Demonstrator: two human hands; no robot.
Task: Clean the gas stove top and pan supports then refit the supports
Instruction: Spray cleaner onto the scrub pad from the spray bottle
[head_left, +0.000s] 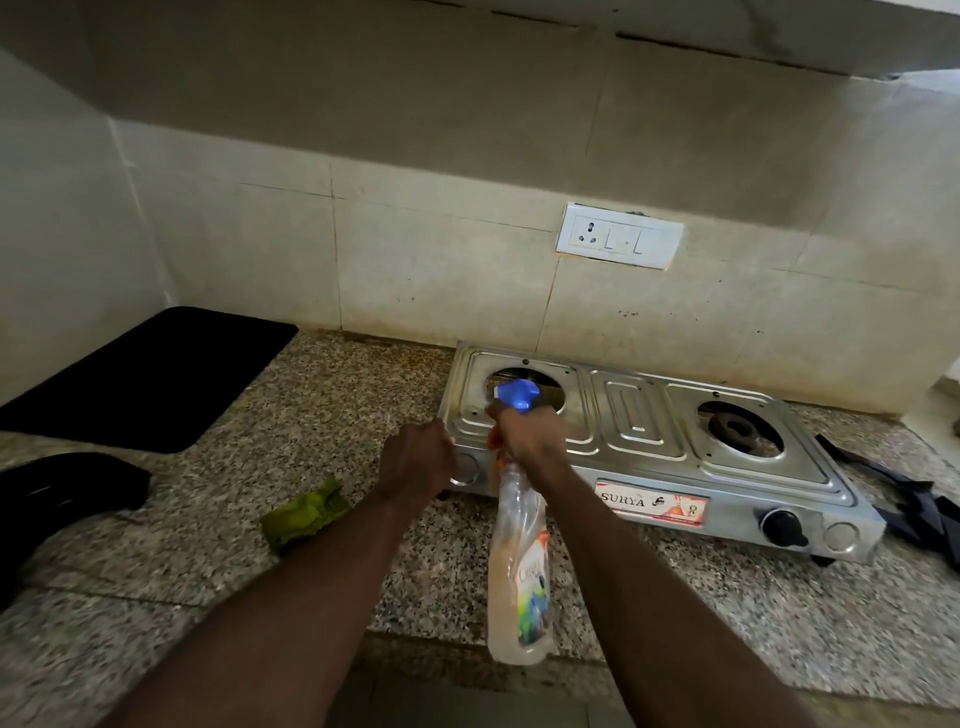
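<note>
Granite counter (322, 415) carried the stove (644, 431); right hand (530, 436) gripped a spray bottle (519, 561), left hand (415, 462) clenched at its nine o'clock corner.

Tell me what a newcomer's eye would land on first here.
The clear plastic spray bottle with a blue trigger head, gripped by the right hand, hangs in front of the steel two-burner gas stove at centre. The left hand rests at the stove's left front corner. A crumpled green cloth lies on the speckled granite counter, left of the stove.
</note>
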